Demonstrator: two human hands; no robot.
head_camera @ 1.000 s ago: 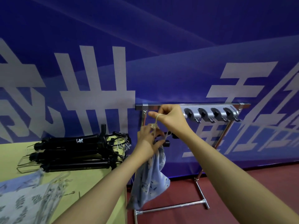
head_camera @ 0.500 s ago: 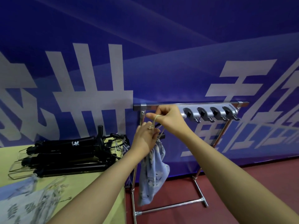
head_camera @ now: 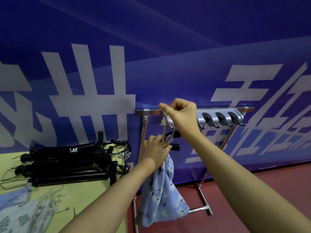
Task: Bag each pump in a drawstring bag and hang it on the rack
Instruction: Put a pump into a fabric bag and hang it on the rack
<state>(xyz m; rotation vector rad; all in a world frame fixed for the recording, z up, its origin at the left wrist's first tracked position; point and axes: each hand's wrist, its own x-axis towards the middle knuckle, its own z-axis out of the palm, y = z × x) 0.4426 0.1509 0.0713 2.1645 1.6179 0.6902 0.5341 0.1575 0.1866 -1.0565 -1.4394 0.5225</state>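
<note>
A light blue floral drawstring bag (head_camera: 164, 197) hangs beside the table, with the black handle of a pump (head_camera: 175, 146) sticking out of its top. My left hand (head_camera: 155, 151) grips the gathered neck of the bag. My right hand (head_camera: 180, 115) is raised at the left end of the metal rack (head_camera: 222, 109) and pinches the pale drawstring (head_camera: 164, 126), which runs taut down to the bag. The rack's grey hook strip (head_camera: 220, 118) shows three free clips right of my hand.
Several black pumps (head_camera: 67, 165) lie stacked on the yellow table (head_camera: 84, 195) at left, with more floral bags (head_camera: 25, 214) at the front edge. A blue banner wall stands behind the rack. Red floor (head_camera: 235, 190) lies under the rack's chrome legs.
My right hand has lifted the drawstring higher, up to the rack's top bar. The bag and my left hand rose with it.
</note>
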